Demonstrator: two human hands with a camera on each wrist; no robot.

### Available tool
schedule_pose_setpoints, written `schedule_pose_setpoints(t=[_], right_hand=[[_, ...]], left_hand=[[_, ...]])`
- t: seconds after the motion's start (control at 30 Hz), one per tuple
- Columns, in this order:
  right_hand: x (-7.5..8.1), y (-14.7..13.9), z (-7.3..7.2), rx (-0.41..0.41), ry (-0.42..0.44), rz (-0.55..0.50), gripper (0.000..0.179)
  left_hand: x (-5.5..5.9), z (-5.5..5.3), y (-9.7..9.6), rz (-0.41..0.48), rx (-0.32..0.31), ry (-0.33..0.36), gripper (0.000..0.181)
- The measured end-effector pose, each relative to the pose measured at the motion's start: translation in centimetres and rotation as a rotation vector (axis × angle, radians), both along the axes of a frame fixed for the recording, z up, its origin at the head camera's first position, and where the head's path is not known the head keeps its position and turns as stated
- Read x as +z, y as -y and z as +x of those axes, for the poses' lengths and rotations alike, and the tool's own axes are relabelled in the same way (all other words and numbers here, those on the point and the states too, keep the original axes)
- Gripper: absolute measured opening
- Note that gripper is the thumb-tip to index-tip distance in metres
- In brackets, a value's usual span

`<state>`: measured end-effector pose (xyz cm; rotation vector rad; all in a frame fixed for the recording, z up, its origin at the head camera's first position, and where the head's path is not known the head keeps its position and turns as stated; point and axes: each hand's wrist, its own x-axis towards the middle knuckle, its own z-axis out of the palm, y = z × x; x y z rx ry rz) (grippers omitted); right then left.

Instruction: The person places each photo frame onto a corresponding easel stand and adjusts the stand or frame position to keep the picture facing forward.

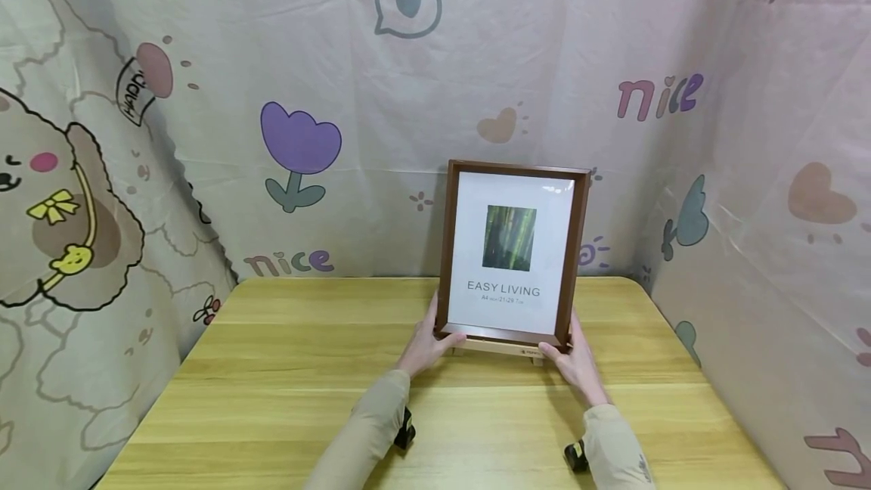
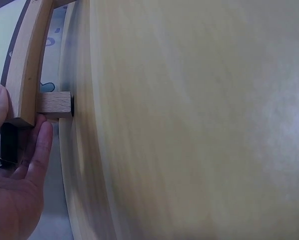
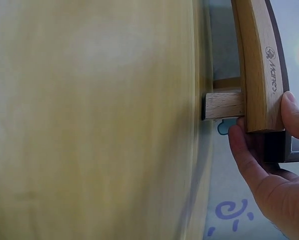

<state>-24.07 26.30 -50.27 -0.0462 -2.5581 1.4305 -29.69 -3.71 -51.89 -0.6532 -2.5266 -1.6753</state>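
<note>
A brown picture frame (image 1: 578, 248) with a white insert reading "EASY LIVING" stands leaning slightly back on a small wooden tabletop easel (image 1: 500, 348). My left hand (image 1: 423, 344) grips the frame's lower left corner, thumb in front and fingers round the side and behind. At the lower right corner my right hand (image 1: 578, 361) holds it the same way. Both wrist views show the easel's ledge (image 3: 259, 75) under the frame and a short wooden foot (image 2: 55, 104) on the table. The frame hides most of the easel.
The wood-grain table (image 1: 306, 369) extends to both sides and in front of the easel. A printed cloth (image 1: 401, 82) hangs behind the table and along both sides, close behind the frame. Black wrist devices (image 1: 404, 429) sit at the sleeves.
</note>
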Motion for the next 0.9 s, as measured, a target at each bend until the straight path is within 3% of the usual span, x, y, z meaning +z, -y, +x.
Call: schedule_pose_setpoints(t=[0.5,0.9], right_hand=[[-0.2,0.1,0.0,0.011,-0.017,-0.001,0.094],[-0.2,1.2,-0.5,0.057,-0.037,0.029,0.096]], left_hand=[[-0.1,-0.1,0.2,-0.016,0.015,-0.008,0.107],[0.1,0.4,1.7,-0.027,0.062,0.012,0.107]])
